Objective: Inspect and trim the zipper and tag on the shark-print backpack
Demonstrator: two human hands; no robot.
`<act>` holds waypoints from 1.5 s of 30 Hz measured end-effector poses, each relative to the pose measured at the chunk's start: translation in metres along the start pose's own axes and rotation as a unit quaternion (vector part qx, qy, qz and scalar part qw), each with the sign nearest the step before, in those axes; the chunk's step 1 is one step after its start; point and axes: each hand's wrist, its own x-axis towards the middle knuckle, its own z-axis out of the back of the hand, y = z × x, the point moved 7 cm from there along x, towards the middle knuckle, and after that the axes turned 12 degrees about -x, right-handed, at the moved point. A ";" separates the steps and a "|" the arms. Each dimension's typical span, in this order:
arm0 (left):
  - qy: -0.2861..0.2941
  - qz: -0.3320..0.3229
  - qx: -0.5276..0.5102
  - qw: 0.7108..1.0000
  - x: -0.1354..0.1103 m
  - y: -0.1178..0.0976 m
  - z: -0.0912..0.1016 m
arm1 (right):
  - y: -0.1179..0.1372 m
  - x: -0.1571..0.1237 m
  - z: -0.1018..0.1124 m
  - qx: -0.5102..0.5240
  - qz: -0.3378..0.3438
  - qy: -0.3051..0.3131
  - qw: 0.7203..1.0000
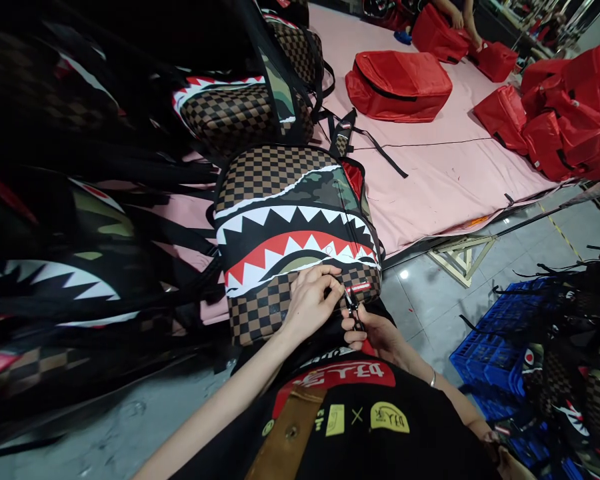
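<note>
A backpack (290, 227) with a brown checker pattern, camouflage and a red-and-white shark mouth rests in my lap. My left hand (313, 297) lies on its lower checkered front, fingers pinched near a small red-and-white label (363, 287). My right hand (375, 330) sits just below the bag's bottom edge, closed on small black snips (351, 303) whose tips point up at the label. A thin bracelet circles my right wrist.
More shark-mouth backpacks (80, 267) pile up at the left and behind. A pink sheet (430, 180) on the floor holds several red bags (400, 83); another person sits at its far edge. A blue crate (500, 340) with bags stands at the right.
</note>
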 end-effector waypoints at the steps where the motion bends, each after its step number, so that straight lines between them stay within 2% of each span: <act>1: 0.000 -0.002 0.001 1.000 0.000 -0.001 0.000 | 0.000 0.003 -0.003 0.027 0.000 0.011 1.000; 4: 0.003 -0.009 0.002 1.000 -0.001 -0.002 -0.001 | -0.002 0.011 -0.006 0.084 0.008 0.021 0.996; 8: -0.011 -0.020 -0.014 1.000 -0.001 -0.001 0.001 | -0.008 0.016 -0.004 0.089 0.029 -0.006 0.996; 12: -0.041 -0.017 -0.108 0.993 -0.003 0.006 0.015 | -0.004 0.007 -0.005 0.013 0.065 -0.024 0.997; 15: -0.071 0.023 -0.210 0.975 -0.011 0.016 0.034 | 0.018 -0.009 0.006 -0.099 0.121 -0.062 0.986; 17: -0.094 0.052 -0.225 0.968 -0.018 0.023 0.049 | 0.044 -0.023 0.026 -0.198 0.178 -0.137 0.954; 18: -0.111 0.063 -0.212 0.969 -0.022 0.026 0.059 | 0.059 -0.030 0.038 -0.255 0.202 -0.181 0.928; 21: -0.204 0.027 -0.088 0.975 -0.034 0.027 0.095 | 0.095 -0.046 0.072 -0.410 0.212 -0.268 0.846; 22: -0.230 0.003 -0.029 0.973 -0.037 0.026 0.105 | 0.103 -0.047 0.081 -0.442 0.202 -0.270 0.831; 24: -0.249 -0.028 0.068 0.966 -0.043 0.026 0.116 | 0.115 -0.044 0.093 -0.475 0.186 -0.243 0.825; 26: -0.227 0.005 0.105 0.968 -0.045 0.036 0.118 | 0.122 -0.038 0.096 -0.492 0.175 -0.199 0.829; 29: -0.214 0.094 0.089 0.968 -0.051 0.058 0.115 | 0.129 -0.027 0.091 -0.525 0.163 -0.141 0.824; 31: -0.219 0.124 0.071 0.965 -0.054 0.066 0.111 | 0.132 -0.021 0.086 -0.551 0.161 -0.112 0.811; 37: -0.224 0.118 0.047 0.966 -0.054 0.071 0.098 | 0.134 -0.012 0.077 -0.576 0.140 -0.078 0.801; 41: -0.228 0.113 0.046 0.966 -0.054 0.073 0.097 | 0.135 -0.008 0.071 -0.585 0.141 -0.076 0.795; 45: -0.231 0.114 0.043 0.965 -0.056 0.074 0.097 | 0.141 -0.009 0.068 -0.603 0.158 -0.096 0.776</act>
